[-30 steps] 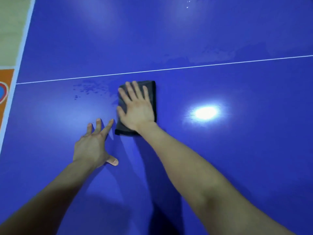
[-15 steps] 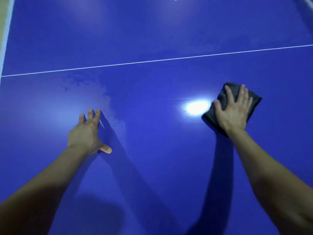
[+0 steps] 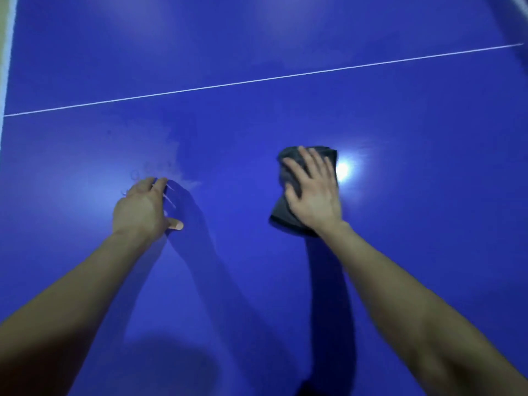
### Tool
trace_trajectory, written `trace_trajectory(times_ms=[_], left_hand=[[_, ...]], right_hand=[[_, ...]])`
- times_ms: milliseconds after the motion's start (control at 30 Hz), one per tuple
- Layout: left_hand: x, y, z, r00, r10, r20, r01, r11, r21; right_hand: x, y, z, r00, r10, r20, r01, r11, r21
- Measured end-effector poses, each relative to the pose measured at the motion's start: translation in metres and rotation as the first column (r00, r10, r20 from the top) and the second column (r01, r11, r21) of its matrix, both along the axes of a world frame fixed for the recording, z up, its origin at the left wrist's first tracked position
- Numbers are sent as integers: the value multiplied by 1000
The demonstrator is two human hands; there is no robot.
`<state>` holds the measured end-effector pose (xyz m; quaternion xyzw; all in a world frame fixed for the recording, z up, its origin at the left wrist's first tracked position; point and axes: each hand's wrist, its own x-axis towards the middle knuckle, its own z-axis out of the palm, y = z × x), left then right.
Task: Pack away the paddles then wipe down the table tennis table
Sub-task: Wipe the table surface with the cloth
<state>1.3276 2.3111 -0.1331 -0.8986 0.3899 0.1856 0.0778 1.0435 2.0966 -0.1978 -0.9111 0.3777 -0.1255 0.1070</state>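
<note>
A blue table tennis table (image 3: 400, 252) fills the view, crossed by a thin white line (image 3: 257, 80). A folded dark grey cloth (image 3: 281, 207) lies flat on it, right of centre. My right hand (image 3: 313, 192) presses down on the cloth with its fingers spread and straight. My left hand (image 3: 144, 208) rests on the bare table to the left, fingertips and thumb touching the surface. A faint damp smear (image 3: 174, 155) shows just beyond my left hand. No paddles are in view.
The table's white left edge (image 3: 4, 81) runs down the far left. A bright lamp reflection (image 3: 343, 168) glares on the surface just right of the cloth. A pale strip (image 3: 518, 2) crosses the top right corner.
My right hand swept the cloth from the middle out to the right, then back leftward to just left of the glare. My left hand stayed planted, fingers drawn closer together.
</note>
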Motion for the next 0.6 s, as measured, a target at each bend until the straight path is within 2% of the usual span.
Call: trace_trajectory(times_ms=[67,133,200,267,333,433,500,600], left_hand=[[-14,10,0,998,-42,38,43,999,-30],[-30,24,1,997,-62,39,65,996,-68],[-44,39,4,997,-69,-21,67,995,-70],[-57,57,8,995,-72,-75,69,997,-41],[-73,75,12,993,-83,-78,84,996,8],[-94,101,16,996,-76,-54,79,995,64],[-107,114,14,997,-69,-39,72,992,99],[-120,124,3,997,-62,-51,68,987,142]], right_hand=[[-80,-41,3,973,-220,-76,220,975,-2],[-126,-62,7,908,-397,-135,406,913,43],[-126,-60,3,856,-483,-185,502,862,74],[-89,-30,4,843,-495,-210,517,854,64],[-35,26,6,902,-391,-181,406,913,49],[52,133,14,990,-21,-138,33,995,89],[92,183,20,972,187,-142,-168,977,135],[100,188,18,949,298,-100,-284,949,136]])
